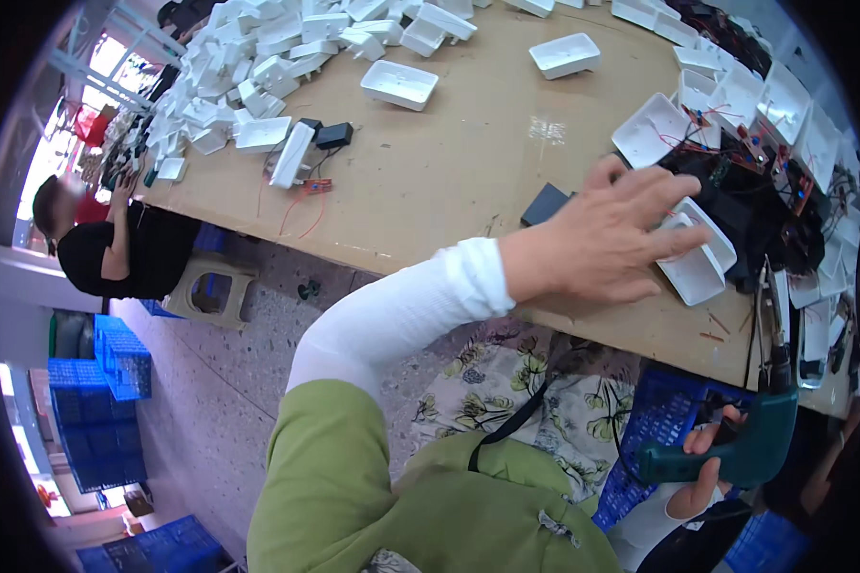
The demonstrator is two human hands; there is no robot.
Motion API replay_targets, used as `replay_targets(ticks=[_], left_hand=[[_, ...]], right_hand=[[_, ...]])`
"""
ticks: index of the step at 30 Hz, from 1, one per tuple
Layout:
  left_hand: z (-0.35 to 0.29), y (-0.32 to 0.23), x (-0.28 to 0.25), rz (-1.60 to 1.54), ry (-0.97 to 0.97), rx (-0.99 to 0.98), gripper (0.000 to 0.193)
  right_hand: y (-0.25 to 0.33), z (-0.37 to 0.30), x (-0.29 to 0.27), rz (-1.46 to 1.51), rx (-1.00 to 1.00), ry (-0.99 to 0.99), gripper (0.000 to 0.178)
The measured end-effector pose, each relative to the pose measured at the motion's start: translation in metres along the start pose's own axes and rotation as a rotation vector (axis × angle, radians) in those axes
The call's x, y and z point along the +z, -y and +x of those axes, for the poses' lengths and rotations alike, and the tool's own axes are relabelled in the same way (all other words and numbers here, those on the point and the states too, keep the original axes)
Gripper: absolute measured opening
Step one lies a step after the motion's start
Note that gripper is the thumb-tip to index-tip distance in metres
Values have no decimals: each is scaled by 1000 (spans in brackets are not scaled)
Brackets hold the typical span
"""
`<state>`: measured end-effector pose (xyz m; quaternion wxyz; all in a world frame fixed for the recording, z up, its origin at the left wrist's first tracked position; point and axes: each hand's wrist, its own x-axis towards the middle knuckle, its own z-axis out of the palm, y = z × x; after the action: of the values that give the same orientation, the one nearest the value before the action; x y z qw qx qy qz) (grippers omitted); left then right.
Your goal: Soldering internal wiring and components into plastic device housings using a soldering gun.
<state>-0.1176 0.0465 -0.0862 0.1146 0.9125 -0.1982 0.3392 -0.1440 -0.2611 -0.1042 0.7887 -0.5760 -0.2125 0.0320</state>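
My left hand (607, 239) is over the table's near right edge, fingers spread and bent, the fingertips over a white plastic housing (690, 277). Whether they touch it I cannot tell. A dark block (545, 204) lies beside that wrist, partly hidden. Lower right, my right hand (705, 463) is wrapped round the handle of a green pistol-shaped soldering gun (769, 435). Its thin metal tip points up, level with the table edge. Beyond my left hand are red circuit boards (750, 145) with wires and more white housings (650, 131).
White housings (258, 57) are heaped at the far left of the table (430, 191). Two black blocks (334, 136) and a small red board (317, 186) lie near its left edge. A person (96, 239) sits at left by a stool (210, 286). Blue crates (96, 420) stand on the floor.
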Motion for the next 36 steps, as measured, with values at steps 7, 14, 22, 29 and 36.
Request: replay_targets(ticks=[7, 14, 22, 29, 36], left_hand=[[-108, 110, -107, 865, -53, -578, 59], [-196, 120, -188, 538, 154, -1347, 49], [-149, 66, -146, 23, -556, -802, 21], [-123, 0, -68, 145, -76, -417, 43], [-115, 5, -97, 72, -104, -444, 35]], right_hand=[[-13, 15, -5, 43, 3, 61, 56], [-21, 24, 9, 2, 62, -39, 65], [-23, 29, 24, 47, 33, 121, 60], [-25, 23, 47, 106, 101, 213, 65], [-25, 23, 81, 119, 244, 116, 73]])
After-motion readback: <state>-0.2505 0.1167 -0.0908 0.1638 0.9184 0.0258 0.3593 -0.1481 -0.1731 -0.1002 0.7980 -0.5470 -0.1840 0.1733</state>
